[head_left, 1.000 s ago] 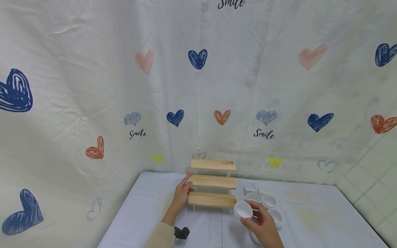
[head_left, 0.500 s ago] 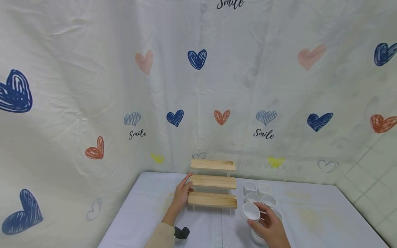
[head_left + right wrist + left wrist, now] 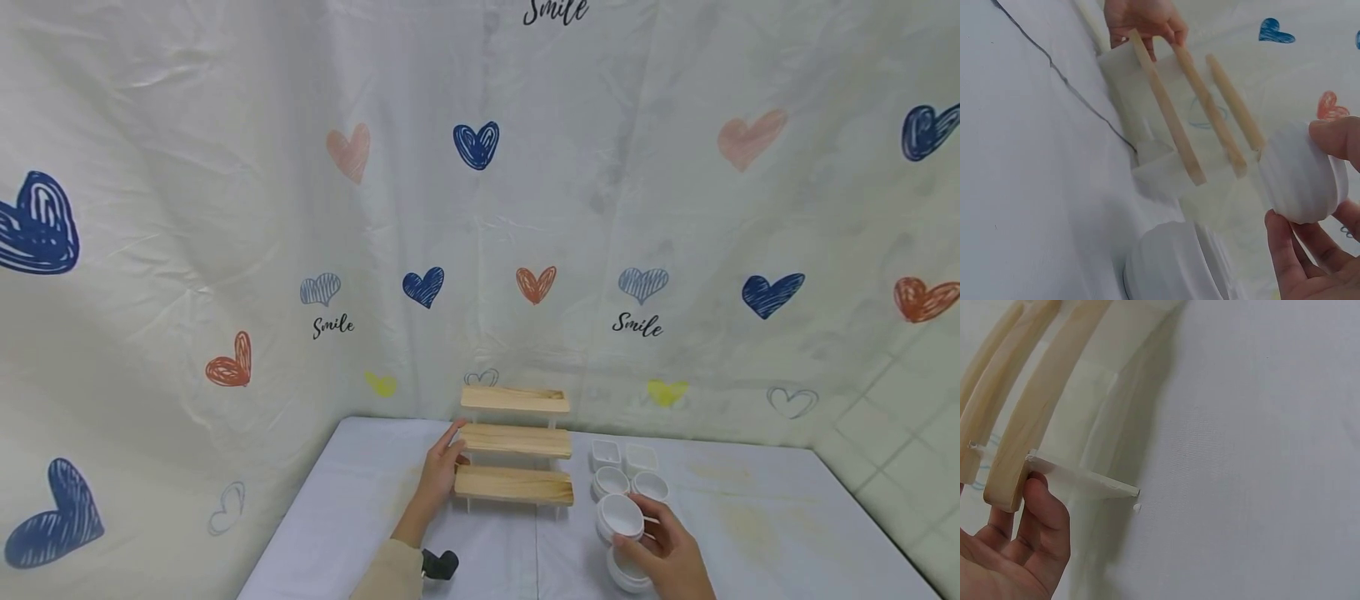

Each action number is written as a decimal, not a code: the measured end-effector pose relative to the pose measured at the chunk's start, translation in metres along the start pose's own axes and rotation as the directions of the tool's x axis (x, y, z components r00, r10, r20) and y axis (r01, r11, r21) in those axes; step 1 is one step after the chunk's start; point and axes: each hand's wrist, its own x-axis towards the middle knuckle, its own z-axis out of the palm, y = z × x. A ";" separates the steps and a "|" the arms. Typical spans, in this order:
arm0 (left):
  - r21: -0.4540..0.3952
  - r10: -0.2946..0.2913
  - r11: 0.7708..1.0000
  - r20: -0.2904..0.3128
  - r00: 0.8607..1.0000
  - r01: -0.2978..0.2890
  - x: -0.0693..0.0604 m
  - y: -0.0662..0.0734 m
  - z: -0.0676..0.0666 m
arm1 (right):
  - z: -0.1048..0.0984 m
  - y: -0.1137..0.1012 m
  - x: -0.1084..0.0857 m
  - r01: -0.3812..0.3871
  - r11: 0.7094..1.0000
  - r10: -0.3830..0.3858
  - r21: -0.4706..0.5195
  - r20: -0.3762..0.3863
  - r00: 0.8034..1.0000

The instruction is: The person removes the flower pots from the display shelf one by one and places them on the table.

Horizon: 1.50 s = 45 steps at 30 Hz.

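A three-tier wooden display stand (image 3: 513, 483) with white supports stands on the table near the back. My left hand (image 3: 435, 483) holds its left end; in the left wrist view, the thumb and fingers (image 3: 1050, 509) lie about the end of a plank. My right hand (image 3: 671, 554) grips a small white round pot (image 3: 621, 515) by its side, thumb and fingers on opposite sides. The right wrist view shows ribbed walls on this held pot (image 3: 1297, 175). Another white round pot (image 3: 627, 575) sits just below it, partly covered by the hand.
Two round white pots (image 3: 611, 482) and two square white pots (image 3: 606, 453) stand right of the stand. A black object (image 3: 440, 564) shows beside my left sleeve (image 3: 390, 571). Behind the table (image 3: 757, 517) hangs a white curtain (image 3: 570, 192) printed with hearts.
My right hand has moved the held pot to the right and slightly toward me, away from the stand's lowest shelf and in among the other pots. My left hand has stayed in place.
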 end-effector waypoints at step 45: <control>-0.017 0.031 0.999 0.016 0.999 -0.031 0.000 -0.003 -0.001 | -0.051 0.017 -0.001 -0.218 0.972 0.203 -0.084 -0.163 0.966</control>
